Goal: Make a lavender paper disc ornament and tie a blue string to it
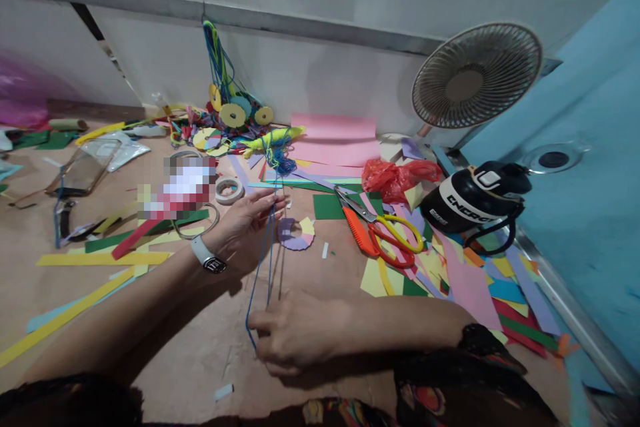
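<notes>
A thin strand of blue yarn [258, 273] runs between my hands as a long narrow loop. My left hand [250, 217], with a watch on its wrist, pinches the upper part near the fingertips. Lower down, the fingers of my right hand [295, 333] are curled around the bottom bend of the loop. Just right of my left fingertips lies a folded paper ring [306, 240] in lilac and pale yellow. Beyond that hand sits a tangle of blue yarn [280, 153] beside a bundle of neon yellow yarn [260, 141].
Orange-and-yellow-handled scissors [395, 235] lie right of centre among paper scraps. A black bottle [475, 197] and a fan [475, 80] stand at right. A tape roll [229, 191] is beyond my left hand. Paper discs on yarn [233, 115] hang at the back wall.
</notes>
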Tool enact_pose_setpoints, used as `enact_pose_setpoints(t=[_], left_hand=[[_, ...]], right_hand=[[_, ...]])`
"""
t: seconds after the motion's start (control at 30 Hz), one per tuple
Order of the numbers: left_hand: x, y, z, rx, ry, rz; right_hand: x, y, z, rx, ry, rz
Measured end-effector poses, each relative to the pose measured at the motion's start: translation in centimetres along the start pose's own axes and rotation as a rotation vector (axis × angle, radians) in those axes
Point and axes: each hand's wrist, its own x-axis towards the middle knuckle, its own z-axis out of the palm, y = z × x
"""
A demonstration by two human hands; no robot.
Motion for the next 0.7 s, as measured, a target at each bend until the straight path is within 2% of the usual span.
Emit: enact_pose_setpoints(t=[0.17,0.23,0.33,0.4,0.5,0.6,0.7], left_hand=[[-0.1,0.0,0.3,0.000,0.017,0.012],[-0.2,-0.1,0.3,0.045,0.002,0.032],[-0.8,-0.2,0.2,0.142,-0.044,0.082],[-1.4,-0.3,0.2,0.207,-0.096,0.129],[-2.0,-0.4,0.4,0.274,-0.189,0.173],[-2.1,-0.4,0.4,0.277,-0.189,0.151],[-1.9,-0.3,0.3,0.263,-0.137,0.117]], right_hand=[[0.0,-0.2,0.4,-0.001,0.049,0.023],[-0.1,-0.1,-0.2,0.009,0.131,0.083],[-0.6,1.1,-2.1,0.089,0.396,0.219],[-1.2,2.9,-3.5,0.241,0.630,0.392],[-2.4,6.2,-5.2,0.523,0.776,0.578],[-4.3,8.9,-6.3,0.634,0.763,0.764],[-6.9,9.9,-7.6,0.436,0.702,0.901]])
